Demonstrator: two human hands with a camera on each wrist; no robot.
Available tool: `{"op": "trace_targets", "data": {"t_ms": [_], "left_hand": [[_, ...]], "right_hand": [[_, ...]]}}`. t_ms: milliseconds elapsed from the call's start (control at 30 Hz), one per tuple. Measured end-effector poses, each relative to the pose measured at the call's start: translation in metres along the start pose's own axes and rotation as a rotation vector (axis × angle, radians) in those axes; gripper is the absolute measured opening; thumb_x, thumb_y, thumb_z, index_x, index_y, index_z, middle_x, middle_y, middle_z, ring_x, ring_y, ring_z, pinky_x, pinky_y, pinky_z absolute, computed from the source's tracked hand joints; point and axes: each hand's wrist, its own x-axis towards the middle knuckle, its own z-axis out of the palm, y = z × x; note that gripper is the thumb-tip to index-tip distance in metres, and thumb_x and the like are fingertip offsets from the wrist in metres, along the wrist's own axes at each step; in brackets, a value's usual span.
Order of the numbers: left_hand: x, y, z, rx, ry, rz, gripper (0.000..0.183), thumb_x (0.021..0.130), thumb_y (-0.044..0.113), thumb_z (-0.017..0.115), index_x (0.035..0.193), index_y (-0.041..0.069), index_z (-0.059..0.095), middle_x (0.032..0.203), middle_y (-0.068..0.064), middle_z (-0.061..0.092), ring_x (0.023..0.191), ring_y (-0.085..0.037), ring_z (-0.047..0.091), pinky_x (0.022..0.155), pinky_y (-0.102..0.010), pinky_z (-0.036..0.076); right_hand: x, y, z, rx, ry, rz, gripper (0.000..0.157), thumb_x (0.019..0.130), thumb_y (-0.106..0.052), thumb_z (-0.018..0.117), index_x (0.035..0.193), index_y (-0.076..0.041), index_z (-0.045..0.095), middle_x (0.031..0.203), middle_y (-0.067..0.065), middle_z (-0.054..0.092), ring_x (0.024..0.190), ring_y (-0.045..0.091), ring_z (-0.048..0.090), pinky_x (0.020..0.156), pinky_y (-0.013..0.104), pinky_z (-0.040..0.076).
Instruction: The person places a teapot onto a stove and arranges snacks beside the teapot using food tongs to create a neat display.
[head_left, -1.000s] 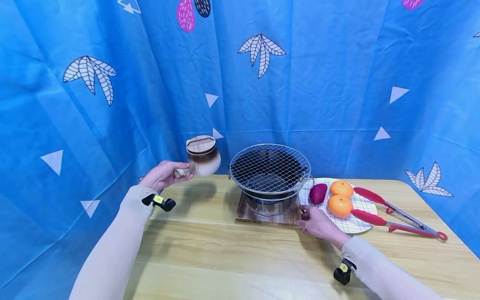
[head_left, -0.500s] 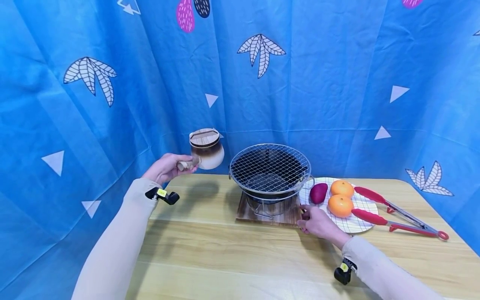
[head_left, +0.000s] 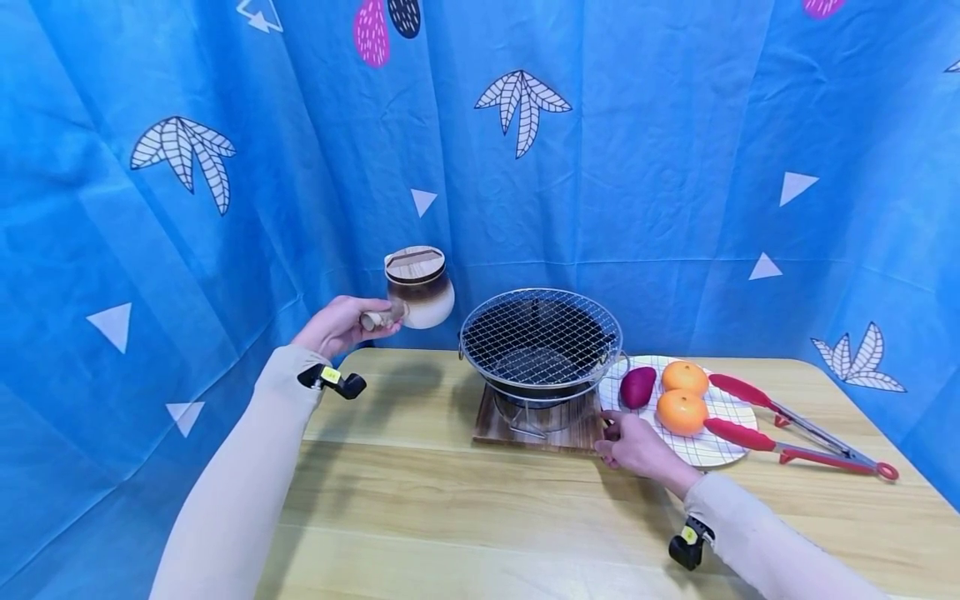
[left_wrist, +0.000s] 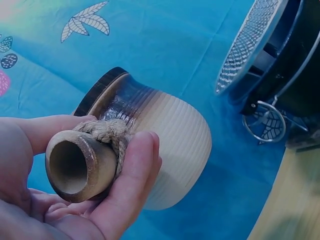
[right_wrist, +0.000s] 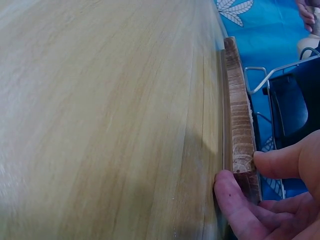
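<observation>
pot [head_left: 429,297] seems breakable; your left hand [head_left: 337,325] curls round its handle [left_wrist: 102,165], likely the surest hold, while your right hand [head_left: 636,443] pinches the near right corner of the board [head_left: 491,428].

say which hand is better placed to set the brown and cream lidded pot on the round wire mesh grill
Left, probably: the left hand grips the pot by its tubular wooden handle, raised beside the grill. The right hand pinches the brown wooden board under the grill.

Pot [head_left: 424,302] fades from dark brown to cream, board [head_left: 576,432]'s streaky brown, grill [head_left: 536,337]'s black. Also red-and-silver tongs [head_left: 738,434], grid-patterned white plate [head_left: 705,451], blue curtain [head_left: 645,192] with white leaves.
</observation>
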Motion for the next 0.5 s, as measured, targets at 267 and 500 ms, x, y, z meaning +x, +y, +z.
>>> {"op": "trace_targets", "data": {"t_ms": [267,500], "left_hand": [[-0.001,0.011,0.011,-0.012,-0.008,-0.002,0.041,0.098,0.007,0.062,0.135,-0.004,0.047,0.122,-0.018,0.057,0.089,-0.026,0.074,0.091,-0.034,0.06],[-0.001,0.018,0.023,-0.03,-0.023,-0.002,0.038,0.098,0.006,0.063,0.133,-0.002,0.05,0.121,-0.017,0.059,0.094,-0.028,0.073,0.099,-0.039,0.055]], "right_hand": [[0.0,0.0,0.001,-0.001,0.003,-0.013,0.061,0.091,0.002,0.065,0.145,0.014,0.039,0.099,0.016,0.067,0.069,0.019,0.062,0.062,0.033,0.059],[0.0,0.0,0.001,-0.011,0.0,-0.001,0.061,0.091,0.001,0.066,0.145,0.013,0.039,0.099,0.015,0.067,0.069,0.02,0.062,0.062,0.034,0.059]]}}
